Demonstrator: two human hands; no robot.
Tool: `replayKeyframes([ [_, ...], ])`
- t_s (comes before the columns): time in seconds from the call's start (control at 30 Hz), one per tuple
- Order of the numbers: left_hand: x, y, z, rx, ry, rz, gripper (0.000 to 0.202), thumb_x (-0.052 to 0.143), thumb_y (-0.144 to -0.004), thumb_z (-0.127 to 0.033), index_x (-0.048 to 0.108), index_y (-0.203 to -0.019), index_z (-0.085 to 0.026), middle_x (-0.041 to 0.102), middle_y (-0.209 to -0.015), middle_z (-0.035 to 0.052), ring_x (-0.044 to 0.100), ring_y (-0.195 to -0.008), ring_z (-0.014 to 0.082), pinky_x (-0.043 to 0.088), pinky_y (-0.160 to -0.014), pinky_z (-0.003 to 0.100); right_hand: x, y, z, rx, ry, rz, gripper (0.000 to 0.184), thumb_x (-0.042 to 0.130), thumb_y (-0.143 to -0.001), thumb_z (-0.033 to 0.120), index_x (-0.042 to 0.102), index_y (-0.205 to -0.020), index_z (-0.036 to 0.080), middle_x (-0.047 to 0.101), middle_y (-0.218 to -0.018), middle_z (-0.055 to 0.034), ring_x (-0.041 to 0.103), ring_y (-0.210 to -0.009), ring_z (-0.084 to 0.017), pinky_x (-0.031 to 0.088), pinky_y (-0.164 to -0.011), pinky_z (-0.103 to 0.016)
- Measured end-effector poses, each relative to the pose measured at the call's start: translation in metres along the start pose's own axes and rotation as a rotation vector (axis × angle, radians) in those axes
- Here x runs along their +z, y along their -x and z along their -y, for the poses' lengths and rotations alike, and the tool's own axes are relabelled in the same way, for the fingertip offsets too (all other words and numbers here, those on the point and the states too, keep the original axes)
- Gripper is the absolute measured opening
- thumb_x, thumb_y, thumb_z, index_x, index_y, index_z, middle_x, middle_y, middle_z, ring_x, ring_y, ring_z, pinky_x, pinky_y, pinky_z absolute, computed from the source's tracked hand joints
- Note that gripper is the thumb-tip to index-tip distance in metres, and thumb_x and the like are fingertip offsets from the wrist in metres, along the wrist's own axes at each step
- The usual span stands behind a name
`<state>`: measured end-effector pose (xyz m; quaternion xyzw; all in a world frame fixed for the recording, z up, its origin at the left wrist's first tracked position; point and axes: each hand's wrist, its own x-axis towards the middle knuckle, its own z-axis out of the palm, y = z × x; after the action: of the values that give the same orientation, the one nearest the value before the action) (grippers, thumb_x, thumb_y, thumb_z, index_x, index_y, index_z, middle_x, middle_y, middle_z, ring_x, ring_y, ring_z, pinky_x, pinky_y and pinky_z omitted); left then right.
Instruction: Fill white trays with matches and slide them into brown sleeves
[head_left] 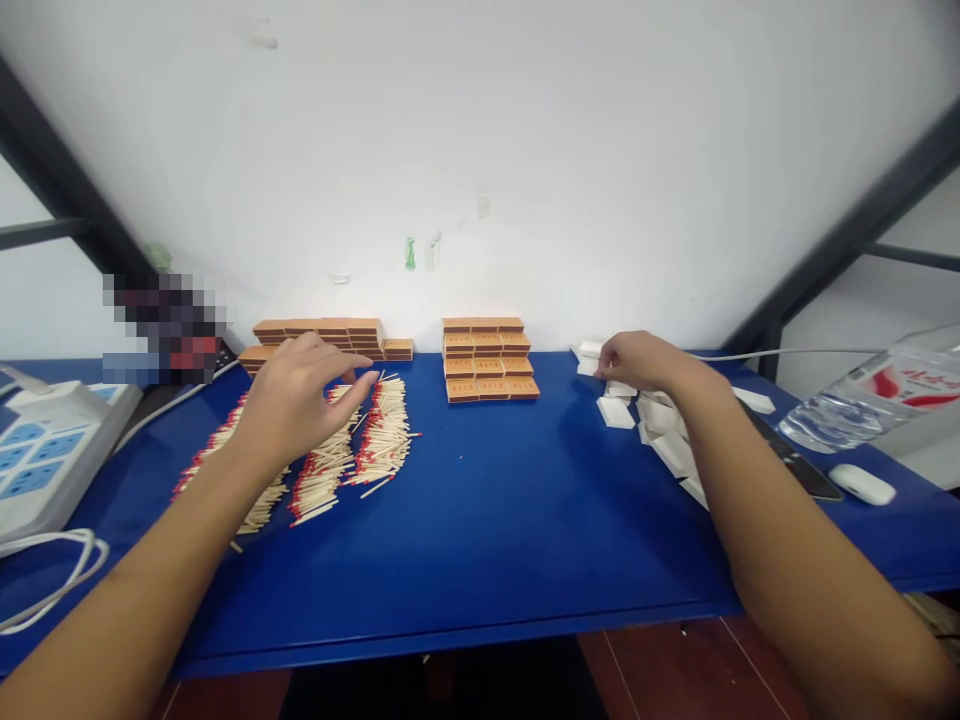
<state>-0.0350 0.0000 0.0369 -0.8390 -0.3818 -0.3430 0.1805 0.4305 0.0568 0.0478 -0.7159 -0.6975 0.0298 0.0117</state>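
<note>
My left hand (300, 395) hovers over heaps of red-tipped matches (379, 440) on the blue table (487, 540), fingers curled and slightly apart, thumb near the sticks; I see nothing held in it. My right hand (637, 362) reaches to the far right, fingers bent down onto a pile of white inner match trays (660, 420), touching one at the back. Two stacks of orange matchboxes stand by the wall: one behind the left hand (330, 335), one in the middle (486, 360).
A white power strip (45, 440) and white cable (52, 590) lie at the left. At the right are a dark phone (806, 470), a white mouse (862, 484) and a lying plastic water bottle (870, 400). The table's front edge is near me.
</note>
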Motion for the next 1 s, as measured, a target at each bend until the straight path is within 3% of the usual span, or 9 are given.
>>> replayKeyframes([
  [0.07,0.0,0.002,-0.011,-0.002,0.082,0.02,0.027,0.069,-0.102,-0.045,0.084,-0.102,-0.022,0.079,-0.081,0.0038,0.069,-0.077,0.0234,0.052,-0.077,0.038,-0.011,0.018,0.018,-0.093,-0.047,-0.039,0.011,0.07,-0.097,0.021,0.076,-0.088,0.018,0.078,-0.094,-0.01,0.066,-0.079,-0.02,0.044,-0.072,-0.033],
  [0.17,0.004,0.004,-0.028,-0.006,0.219,0.108,0.034,0.078,-0.096,-0.052,0.084,-0.109,-0.021,0.077,-0.082,0.0017,0.07,-0.075,0.0197,0.05,-0.073,0.033,-0.012,0.054,0.069,-0.507,-0.28,-0.202,0.016,0.069,-0.101,0.031,0.075,-0.092,0.02,0.072,-0.082,-0.005,0.061,-0.072,-0.018,0.042,-0.069,-0.032],
  [0.23,0.008,0.006,-0.037,-0.017,0.299,0.184,0.048,0.084,-0.09,-0.059,0.083,-0.119,-0.021,0.079,-0.092,0.0026,0.07,-0.075,0.0182,0.052,-0.073,0.032,0.002,0.075,0.109,-0.731,-0.354,-0.298,0.012,0.067,-0.103,0.027,0.073,-0.095,0.021,0.072,-0.088,-0.005,0.063,-0.078,-0.019,0.043,-0.072,-0.031],
  [0.33,0.013,0.008,-0.04,0.001,0.343,0.168,0.055,0.088,-0.087,-0.059,0.081,-0.124,-0.02,0.08,-0.095,0.0032,0.071,-0.078,0.0183,0.052,-0.074,0.03,0.03,0.092,0.153,-0.941,-0.263,-0.42,0.017,0.057,-0.11,0.024,0.07,-0.099,0.019,0.073,-0.095,-0.0079,0.063,-0.083,-0.02,0.043,-0.073,-0.031],
  [0.43,0.014,0.008,-0.037,-0.005,0.339,0.154,0.053,0.089,-0.088,-0.054,0.08,-0.127,-0.019,0.081,-0.095,0.0034,0.071,-0.076,0.0181,0.052,-0.073,0.03,0.047,0.095,0.168,-0.999,-0.132,-0.507,0.027,0.047,-0.115,0.024,0.07,-0.103,0.016,0.072,-0.098,-0.011,0.062,-0.085,-0.021,0.042,-0.072,-0.032],
  [0.57,0.012,0.005,-0.032,0.011,0.38,0.181,0.04,0.086,-0.091,-0.047,0.081,-0.122,-0.022,0.084,-0.105,0.0045,0.074,-0.085,0.0198,0.054,-0.08,0.031,0.048,0.093,0.169,-1.018,-0.083,-0.52,0.034,0.041,-0.118,0.025,0.07,-0.103,0.015,0.071,-0.097,-0.0111,0.062,-0.088,-0.022,0.044,-0.073,-0.033],
  [0.73,0.01,0.003,-0.011,-0.004,0.286,0.196,0.031,0.084,-0.09,-0.044,0.083,-0.11,-0.022,0.083,-0.097,0.0051,0.073,-0.084,0.0219,0.054,-0.078,0.034,0.053,0.09,0.182,-0.898,-0.322,-0.546,0.021,0.05,-0.115,0.027,0.068,-0.108,0.017,0.071,-0.102,-0.0099,0.062,-0.088,-0.021,0.046,-0.078,-0.033],
  [0.87,0.006,0.004,0.017,-0.097,0.052,0.161,0.033,0.079,-0.094,-0.043,0.082,-0.116,-0.019,0.082,-0.11,0.0112,0.074,-0.092,0.0269,0.054,-0.08,0.037,0.068,0.08,0.202,-0.902,-0.522,-0.32,0.006,0.066,-0.107,0.022,0.071,-0.105,0.019,0.066,-0.1,-0.0053,0.061,-0.083,-0.017,0.047,-0.077,-0.03],
  [1.0,0.008,0.007,0.029,-0.133,-0.054,0.225,0.034,0.077,-0.095,-0.042,0.081,-0.118,-0.017,0.082,-0.113,0.0127,0.075,-0.095,0.0282,0.054,-0.081,0.037,0.075,0.075,0.22,-0.902,-0.528,-0.138,0.016,0.077,-0.1,0.03,0.072,-0.11,0.018,0.065,-0.106,-0.0064,0.06,-0.088,-0.018,0.046,-0.079,-0.031],
])
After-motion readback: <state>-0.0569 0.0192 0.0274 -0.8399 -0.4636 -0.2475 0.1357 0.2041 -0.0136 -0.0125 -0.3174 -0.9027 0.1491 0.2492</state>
